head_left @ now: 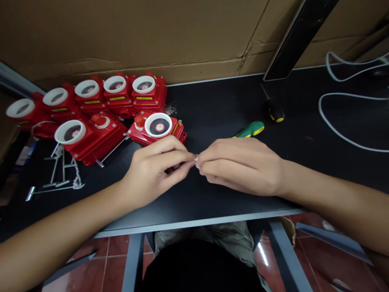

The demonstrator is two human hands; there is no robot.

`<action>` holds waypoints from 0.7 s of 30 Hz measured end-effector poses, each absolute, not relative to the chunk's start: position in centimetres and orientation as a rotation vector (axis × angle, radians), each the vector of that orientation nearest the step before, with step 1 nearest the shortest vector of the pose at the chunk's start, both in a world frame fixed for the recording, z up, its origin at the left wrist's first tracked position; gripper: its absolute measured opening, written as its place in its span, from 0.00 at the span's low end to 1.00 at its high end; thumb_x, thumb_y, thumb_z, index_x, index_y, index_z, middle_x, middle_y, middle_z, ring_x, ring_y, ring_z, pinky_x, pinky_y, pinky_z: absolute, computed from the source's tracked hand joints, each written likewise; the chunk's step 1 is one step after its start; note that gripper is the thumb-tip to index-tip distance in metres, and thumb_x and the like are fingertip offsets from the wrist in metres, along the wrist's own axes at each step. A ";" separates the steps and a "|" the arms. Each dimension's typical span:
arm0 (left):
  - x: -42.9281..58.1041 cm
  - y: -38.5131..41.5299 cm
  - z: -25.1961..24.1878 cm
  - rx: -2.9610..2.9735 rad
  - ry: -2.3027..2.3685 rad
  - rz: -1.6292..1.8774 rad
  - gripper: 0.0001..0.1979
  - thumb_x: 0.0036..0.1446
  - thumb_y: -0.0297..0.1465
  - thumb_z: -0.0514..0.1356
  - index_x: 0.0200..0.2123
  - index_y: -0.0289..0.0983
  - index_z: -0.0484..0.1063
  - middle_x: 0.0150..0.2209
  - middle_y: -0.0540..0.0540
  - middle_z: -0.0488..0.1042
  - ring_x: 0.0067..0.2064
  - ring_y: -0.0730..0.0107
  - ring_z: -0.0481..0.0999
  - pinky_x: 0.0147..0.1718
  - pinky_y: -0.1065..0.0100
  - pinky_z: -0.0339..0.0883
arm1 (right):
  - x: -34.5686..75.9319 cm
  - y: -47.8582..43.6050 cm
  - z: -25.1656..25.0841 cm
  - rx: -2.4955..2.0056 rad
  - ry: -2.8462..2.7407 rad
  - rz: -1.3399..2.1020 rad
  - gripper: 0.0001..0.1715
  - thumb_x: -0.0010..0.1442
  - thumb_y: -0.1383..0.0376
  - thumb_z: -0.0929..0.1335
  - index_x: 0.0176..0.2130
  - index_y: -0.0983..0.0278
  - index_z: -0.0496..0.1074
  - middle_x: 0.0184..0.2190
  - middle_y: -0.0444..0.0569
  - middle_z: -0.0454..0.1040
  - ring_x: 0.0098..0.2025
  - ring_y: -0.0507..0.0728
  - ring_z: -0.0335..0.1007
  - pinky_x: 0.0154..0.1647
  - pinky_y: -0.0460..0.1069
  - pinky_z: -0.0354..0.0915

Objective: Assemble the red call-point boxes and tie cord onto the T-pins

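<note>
Both hands meet over the front middle of the black table, fingertips pinched together. Between them shows a tiny whitish piece (197,158), too small to name. My left hand (159,168) is closed, thumb and forefinger pressed at that piece. My right hand (240,166) is closed on the same spot, its fingers bunched. Just behind my left hand sits a red box with a white-rimmed round window (158,125) and a red knob, partly covered by the hand. A green and yellow screwdriver handle (251,129) lies behind my right hand, partly hidden by it.
More red boxes (100,140) of the same kind stand at the left back. Metal T-shaped rods with white cord (60,184) lie at the left. A black and yellow screwdriver (275,110) lies back right, near a black post (296,40) and a white cable (330,125). Cardboard (152,36) backs the table.
</note>
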State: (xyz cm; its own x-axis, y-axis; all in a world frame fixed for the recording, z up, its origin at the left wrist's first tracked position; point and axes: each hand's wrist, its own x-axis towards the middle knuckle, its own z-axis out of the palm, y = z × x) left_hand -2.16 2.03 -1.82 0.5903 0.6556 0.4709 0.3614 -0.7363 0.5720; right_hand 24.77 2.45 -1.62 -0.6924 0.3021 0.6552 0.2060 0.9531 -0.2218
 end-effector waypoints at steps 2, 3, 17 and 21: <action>-2.2 2.0 -1.8 2.446 0.741 0.871 0.07 0.77 0.25 0.67 0.45 0.39 0.87 0.45 0.44 0.88 0.39 0.69 0.86 0.39 0.70 0.82 | 24.9 2.5 -1.5 -0.354 -2.337 0.200 0.06 0.79 0.72 0.71 0.50 0.60 0.75 0.43 0.49 0.87 0.41 0.54 0.84 0.44 0.49 0.79; -2.2 1.9 -1.8 2.434 0.724 0.833 0.07 0.78 0.26 0.67 0.46 0.39 0.87 0.45 0.44 0.88 0.38 0.70 0.85 0.39 0.71 0.81 | 24.9 2.5 -1.5 -0.370 -2.326 0.207 0.06 0.79 0.72 0.71 0.50 0.59 0.75 0.44 0.49 0.87 0.43 0.54 0.84 0.44 0.48 0.80; -1.5 1.9 -1.9 1.941 0.789 0.847 0.05 0.76 0.26 0.69 0.43 0.38 0.84 0.38 0.51 0.79 0.29 0.78 0.83 0.30 0.77 0.79 | 24.2 3.2 -2.2 -0.642 -2.114 0.696 0.04 0.75 0.69 0.74 0.44 0.62 0.80 0.40 0.48 0.85 0.37 0.50 0.82 0.37 0.44 0.78; -1.4 1.7 -1.6 1.861 0.814 0.853 0.06 0.78 0.28 0.68 0.43 0.38 0.85 0.39 0.50 0.81 0.28 0.78 0.83 0.30 0.76 0.80 | 24.0 3.0 -2.1 -0.677 -2.045 0.784 0.04 0.74 0.68 0.75 0.43 0.62 0.80 0.39 0.48 0.83 0.36 0.50 0.81 0.34 0.43 0.78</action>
State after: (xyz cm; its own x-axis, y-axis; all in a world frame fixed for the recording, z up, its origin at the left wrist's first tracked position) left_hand -1.36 1.68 -1.65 0.5441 0.8089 0.2227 0.1840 -0.3740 0.9090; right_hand 23.99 2.99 -2.10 -0.5158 0.6941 0.5022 0.1803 0.6610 -0.7284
